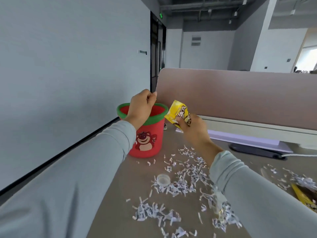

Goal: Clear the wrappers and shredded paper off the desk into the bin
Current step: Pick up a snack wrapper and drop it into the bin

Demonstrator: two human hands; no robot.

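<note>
A red bin (151, 145) with a green rim and a bear picture stands at the desk's far left corner. My left hand (141, 107) hovers over its mouth with the fingers curled together; nothing shows in them. Just right of the bin's rim, my right hand (192, 127) holds up a yellow snack wrapper (178, 112). Shredded paper (185, 179) lies scattered over the desk in front of me. A second yellow wrapper (307, 196) lies at the right edge, partly cut off.
A clear plastic cap (163, 179) sits among the shreds. A pink partition (240, 93) closes off the back of the desk, with a white and lilac tray (248, 140) and a dark cable grommet (257, 151) below it. The desk's left edge drops to the floor.
</note>
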